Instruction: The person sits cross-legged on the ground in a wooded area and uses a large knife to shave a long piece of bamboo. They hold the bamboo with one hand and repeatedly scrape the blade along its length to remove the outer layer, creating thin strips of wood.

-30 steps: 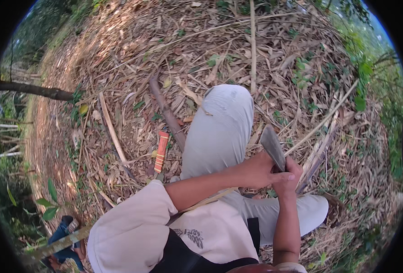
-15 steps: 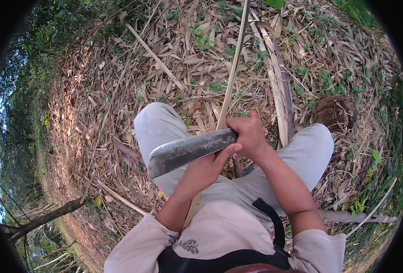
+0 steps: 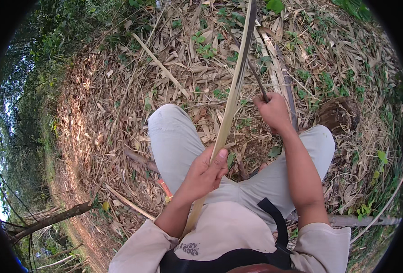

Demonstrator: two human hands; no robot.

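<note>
Bamboo strip (image 3: 232, 95), one, gripped by left hand (image 3: 204, 175); right hand (image 3: 274, 111) clenches one blade (image 3: 258, 79); dry leaf litter (image 3: 119, 104) around.

The person wears a pale beige short-sleeved shirt (image 3: 219, 236) with a small dark printed mark on the chest and loose sleeves (image 3: 322, 241) that end above the elbows, leaving both forearms bare. Light grey-beige trousers (image 3: 178, 141) cover both legs, the cloth smooth and lightly creased over the knees. A black strap (image 3: 274, 218) runs down over the shirt front to a wider black band (image 3: 229, 261) that crosses the chest at the lower edge of the view, and both the left hand (image 3: 204, 175) and the right hand (image 3: 274, 111) are bare, with no gloves, rings or watch.
</note>
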